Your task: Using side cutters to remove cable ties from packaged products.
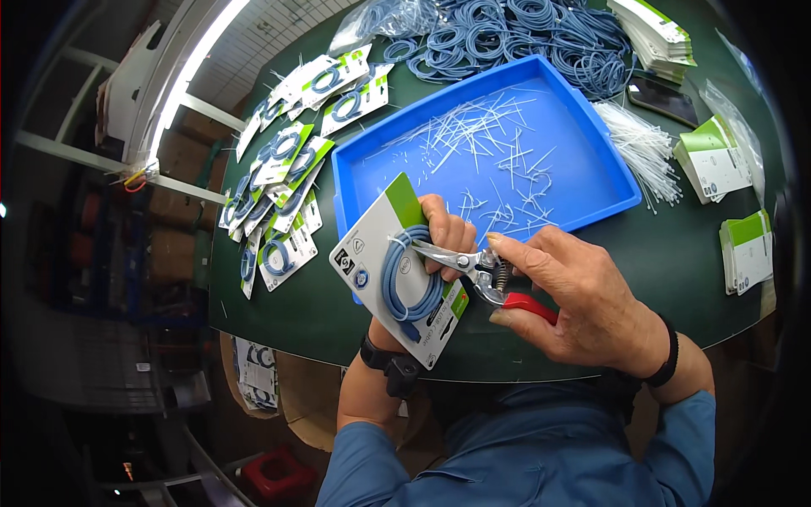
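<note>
We seem to be at the trimming step: the right hand (pixel 583 296) holds the clippers (pixel 484 263), their tips at the white tie (pixel 400 242) around the coiled cable (pixel 389 279). The card (pixel 372 253) carrying that coil is held up at a slant over the near-left corner of the blue tray (pixel 583 152). Our left fingers are curled together at the card's right edge; the thumb's hold is hidden. Our right fingers are wrapped around the handles; whether the blades are fully closed we cannot tell. The next move, we judge, calls for a squeeze close to the tie's fastening, sparing the cable.

The card is stiff, flat and glossy, white with green; the cable is smooth, blue and bendy, wound in a ring. The clippers pair bright metal and a coil spring with a red handle (pixel 532 308). Thin, stick-like plastic clippings (pixel 477 122) litter the tray. Left of it lie cards with cables (pixel 287 152) in an overlapping heap; beyond it, tangled blue coils (pixel 498 34); right of it, a fanned bundle of slim white ties (pixel 642 152).
</note>
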Motion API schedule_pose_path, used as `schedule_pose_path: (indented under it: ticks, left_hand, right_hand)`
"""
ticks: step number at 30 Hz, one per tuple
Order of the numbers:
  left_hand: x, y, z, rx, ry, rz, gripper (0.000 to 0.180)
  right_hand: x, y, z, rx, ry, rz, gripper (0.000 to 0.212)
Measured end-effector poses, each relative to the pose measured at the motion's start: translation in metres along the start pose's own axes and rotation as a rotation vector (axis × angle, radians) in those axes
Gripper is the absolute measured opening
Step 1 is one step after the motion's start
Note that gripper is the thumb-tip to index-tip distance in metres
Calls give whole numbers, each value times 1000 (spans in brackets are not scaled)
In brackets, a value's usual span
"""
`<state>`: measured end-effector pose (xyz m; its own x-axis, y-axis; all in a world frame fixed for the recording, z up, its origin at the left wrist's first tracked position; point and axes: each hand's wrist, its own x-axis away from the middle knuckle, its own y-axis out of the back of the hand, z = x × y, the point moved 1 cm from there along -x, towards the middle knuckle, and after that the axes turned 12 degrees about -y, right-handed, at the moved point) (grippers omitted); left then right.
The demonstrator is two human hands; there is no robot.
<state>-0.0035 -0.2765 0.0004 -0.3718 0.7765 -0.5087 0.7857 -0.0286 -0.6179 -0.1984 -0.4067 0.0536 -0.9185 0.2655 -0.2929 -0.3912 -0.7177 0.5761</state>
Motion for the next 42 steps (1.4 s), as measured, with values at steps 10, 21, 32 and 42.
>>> schedule_pose_path:
  ticks: [10, 21, 32, 42]
  left_hand:
    - [4, -3, -2, -127, 9, -60, 44]
    - [5, 4, -5, -270, 61, -58, 58]
    - [17, -30, 22, 170, 345, -163, 53]
    - [24, -46, 28, -150, 562, -269, 39]
  right_hand:
    - [3, 7, 0, -26, -65, 57, 71]
    - [2, 23, 2, -106, -157, 158, 51]
    - [-7, 1, -18, -342, -122, -174, 48]
    - [-7, -4, -25, -304, -25, -150, 49]
